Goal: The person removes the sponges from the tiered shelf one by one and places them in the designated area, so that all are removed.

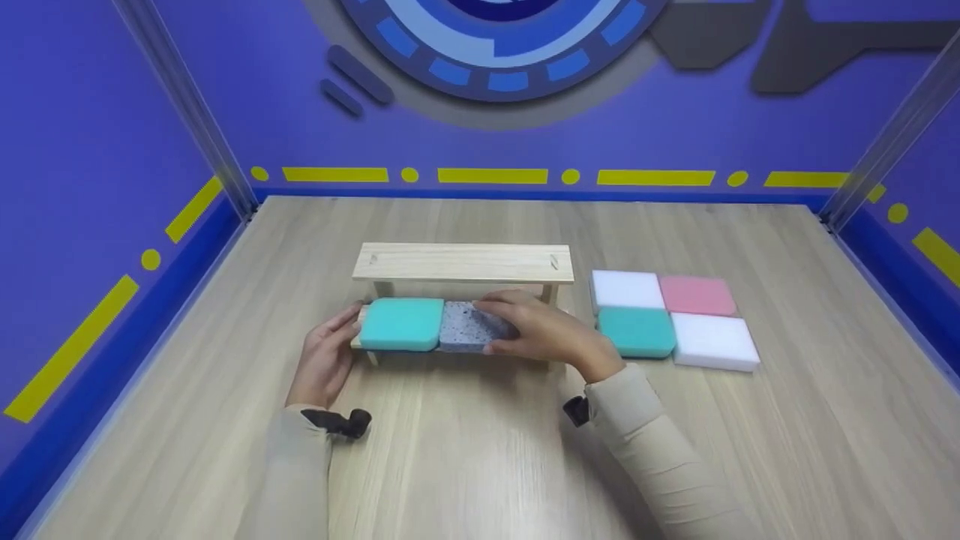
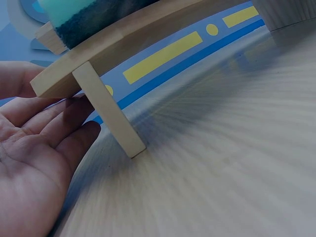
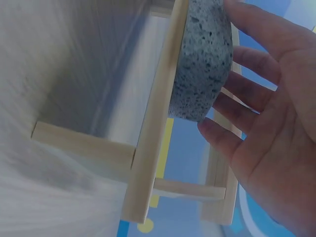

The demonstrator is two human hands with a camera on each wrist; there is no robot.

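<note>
A two-step wooden rack (image 1: 461,262) stands mid-table. On its lower front step lie a teal sponge (image 1: 401,324) with a dark underside and, right beside it, a grey speckled sponge (image 1: 469,328). My right hand (image 1: 544,330) holds the grey sponge by its right part, thumb toward the front edge and fingers toward the back. In the right wrist view that grey sponge (image 3: 205,61) sits against the step board. My left hand (image 1: 326,356) grips the left end of the lower step; in the left wrist view, fingers (image 2: 64,121) reach around the board near a leg.
Right of the rack, a block of sponges lies flat on the table (image 1: 450,465): a white one (image 1: 626,291), a pink one (image 1: 697,295), a teal one (image 1: 636,331) and another white one (image 1: 715,341). Blue printed walls (image 1: 487,142) enclose the back and sides.
</note>
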